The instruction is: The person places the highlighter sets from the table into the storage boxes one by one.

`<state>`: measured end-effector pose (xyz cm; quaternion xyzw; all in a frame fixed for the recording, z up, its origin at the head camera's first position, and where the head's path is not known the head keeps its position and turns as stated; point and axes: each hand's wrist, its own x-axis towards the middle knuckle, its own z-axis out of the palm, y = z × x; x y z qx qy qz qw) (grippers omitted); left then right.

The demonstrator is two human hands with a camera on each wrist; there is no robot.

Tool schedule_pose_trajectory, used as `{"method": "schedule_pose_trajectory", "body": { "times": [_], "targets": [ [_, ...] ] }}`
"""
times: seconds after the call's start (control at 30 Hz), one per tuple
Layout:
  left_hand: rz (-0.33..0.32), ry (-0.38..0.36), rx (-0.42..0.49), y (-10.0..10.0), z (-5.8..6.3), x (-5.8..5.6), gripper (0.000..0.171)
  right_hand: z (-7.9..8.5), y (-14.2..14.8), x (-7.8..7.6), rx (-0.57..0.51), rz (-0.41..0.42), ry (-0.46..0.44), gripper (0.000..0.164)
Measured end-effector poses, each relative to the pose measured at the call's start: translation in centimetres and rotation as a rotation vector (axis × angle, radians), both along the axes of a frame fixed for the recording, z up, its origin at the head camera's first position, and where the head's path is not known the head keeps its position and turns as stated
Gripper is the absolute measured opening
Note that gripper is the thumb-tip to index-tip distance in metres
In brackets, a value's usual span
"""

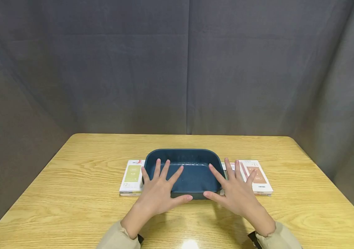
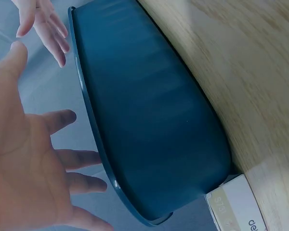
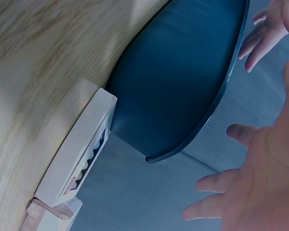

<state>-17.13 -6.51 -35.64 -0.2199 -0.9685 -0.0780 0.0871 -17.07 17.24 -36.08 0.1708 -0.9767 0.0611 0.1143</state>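
Observation:
A dark blue rectangular tub (image 1: pixel 192 178) with rounded corners sits on the table, its inside bare. Over its left front corner my left hand (image 1: pixel 158 193) hovers palm down with fingers spread. Mirroring it at the right front corner, my right hand (image 1: pixel 240 193) has its fingers splayed too. Both wrist views show the palms above the rim, holding nothing. Left of the tub lies a flat white box with a green label (image 1: pixel 131 174). To the right is a white box with a brown label (image 1: pixel 258 174). Between it and the tub, my right hand partly hides another white box (image 3: pixel 79 149).
The wooden table (image 1: pixel 71 193) reaches back to a grey curtain (image 1: pixel 133 69), which also hangs along both sides. Light glares off the table near its front edge.

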Motion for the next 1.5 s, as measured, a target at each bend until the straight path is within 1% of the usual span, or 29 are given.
{"method": "schedule_pose_trajectory", "body": {
  "times": [0.27, 0.43, 0.63, 0.8, 1.0, 1.17, 1.23, 1.33, 1.4, 1.5],
  "targets": [
    [-0.012, 0.021, 0.026, -0.3, 0.0, 0.0, 0.084, 0.1, 0.3, -0.3, -0.033, -0.003, -0.002, 0.076],
    [-0.032, 0.014, 0.059, -0.5, 0.1, -0.2, 0.083, 0.1, 0.7, -0.6, -0.073, -0.007, -0.016, 0.076],
    [-0.058, -0.038, 0.157, -0.7, 0.2, -0.2, 0.077, -0.2, 1.1, -0.9, -0.100, 0.000, -0.016, 0.074],
    [-0.084, -0.040, 0.218, -1.0, 0.2, -0.2, 0.071, -0.4, 1.3, -1.2, -0.135, 0.001, -0.020, 0.073],
    [-0.110, -0.044, 0.285, -1.6, 0.5, -0.2, 0.062, -0.2, 1.8, -1.7, -0.214, 0.018, -0.059, 0.073],
    [-0.128, -0.061, 0.338, -2.1, 0.7, 0.0, 0.057, -0.2, 2.6, -2.4, -0.341, 0.080, -0.097, 0.071],
    [-0.129, -0.062, 0.342, -2.2, 0.7, 0.1, 0.057, -0.3, 2.9, -2.8, -0.414, 0.105, -0.110, 0.068],
    [-0.129, -0.061, 0.344, -2.3, 0.8, 0.2, 0.056, -0.5, 3.4, -3.3, -0.528, 0.125, -0.155, 0.062],
    [-0.133, -0.063, 0.352, -2.4, 0.8, 0.2, 0.055, -0.6, 3.8, -3.6, -0.598, 0.129, -0.207, 0.059],
    [-0.138, -0.076, 0.379, -2.5, 0.8, 0.3, 0.054, -0.7, 4.3, -3.9, -0.721, 0.116, -0.339, 0.060]
  ]
}}
